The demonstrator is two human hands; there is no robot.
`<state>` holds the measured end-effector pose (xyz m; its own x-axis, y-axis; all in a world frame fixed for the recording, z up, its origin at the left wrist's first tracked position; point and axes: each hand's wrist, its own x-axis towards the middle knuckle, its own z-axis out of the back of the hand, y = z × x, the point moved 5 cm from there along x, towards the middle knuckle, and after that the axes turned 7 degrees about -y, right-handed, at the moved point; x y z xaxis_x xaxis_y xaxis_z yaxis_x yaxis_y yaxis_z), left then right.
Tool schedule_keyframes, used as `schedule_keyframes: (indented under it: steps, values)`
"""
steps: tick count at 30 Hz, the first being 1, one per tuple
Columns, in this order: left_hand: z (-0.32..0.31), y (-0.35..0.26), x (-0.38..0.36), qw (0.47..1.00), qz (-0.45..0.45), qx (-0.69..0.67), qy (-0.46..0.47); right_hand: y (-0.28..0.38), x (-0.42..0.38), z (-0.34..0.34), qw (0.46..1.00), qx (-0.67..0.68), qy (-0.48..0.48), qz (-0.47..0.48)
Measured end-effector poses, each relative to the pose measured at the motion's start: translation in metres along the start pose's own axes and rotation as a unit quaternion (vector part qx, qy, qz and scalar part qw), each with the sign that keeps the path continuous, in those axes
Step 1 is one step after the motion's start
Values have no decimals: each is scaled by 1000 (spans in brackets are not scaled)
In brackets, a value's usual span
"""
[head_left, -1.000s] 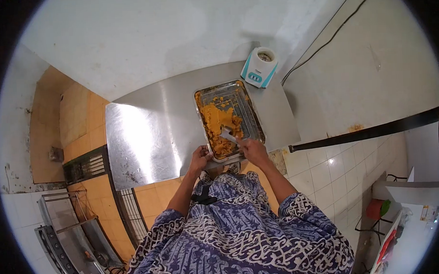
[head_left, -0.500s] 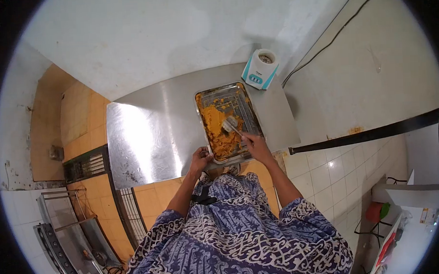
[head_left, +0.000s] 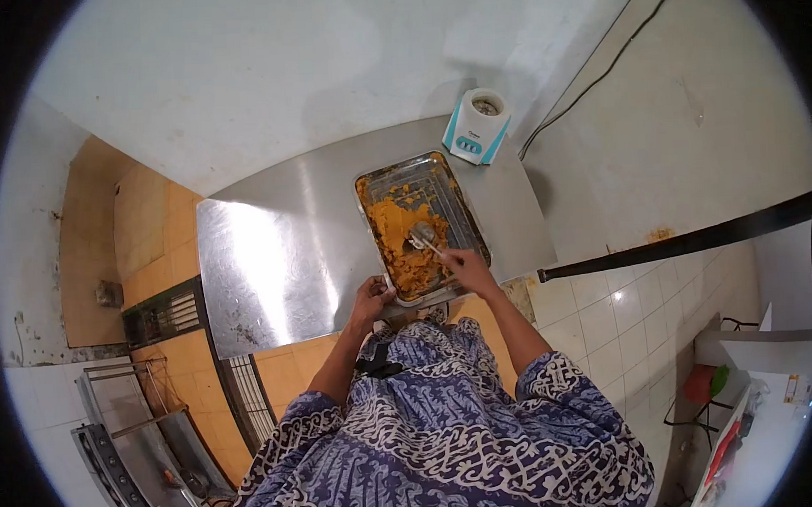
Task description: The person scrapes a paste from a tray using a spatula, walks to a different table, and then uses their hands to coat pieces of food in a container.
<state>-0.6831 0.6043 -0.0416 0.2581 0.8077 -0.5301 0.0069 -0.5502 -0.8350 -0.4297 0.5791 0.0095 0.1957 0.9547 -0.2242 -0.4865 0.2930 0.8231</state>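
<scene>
A rectangular metal tray lies on the steel table, with orange mash spread mostly over its left and near parts. My right hand is closed round the handle of a metal spoon, whose head rests on the mash near the tray's middle. At the near left corner of the tray, my left hand grips the rim with its fingers.
The steel table stands against a pale wall. A white and teal blender base sits behind the tray to the right. A black cable runs up the wall. Metal racks stand at lower left.
The spoon and my right hand have shifted slightly to the left, and the spoon's head has turned. My left hand stays at the tray's corner. The whole view has moved a little.
</scene>
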Motion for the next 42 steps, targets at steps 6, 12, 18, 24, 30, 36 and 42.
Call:
schedule_keyframes:
  steps: [6,12,18,24,30,36,42]
  values:
    - [2,13,4,1000,10,-7,-8,9,-13,11,993,-35,-69,93]
    - [0,8,0,1000,0,12,-16,51,-58,-12,995,-89,3,46]
    - [-3,-3,-5,1000,8,6,14,36,-36,-16,999,-43,-24,22]
    - [-3,2,-3,1000,5,-21,-9,18,-26,16,974,169,-1,-149]
    - [-1,5,-5,999,7,-34,-6,38,-61,1,997,11,40,65]
    - [-4,3,-4,1000,6,12,-4,33,-49,-5,991,-128,17,30]
    - [-3,-5,-9,999,21,-31,-11,25,-22,15,1000,-6,-3,-12]
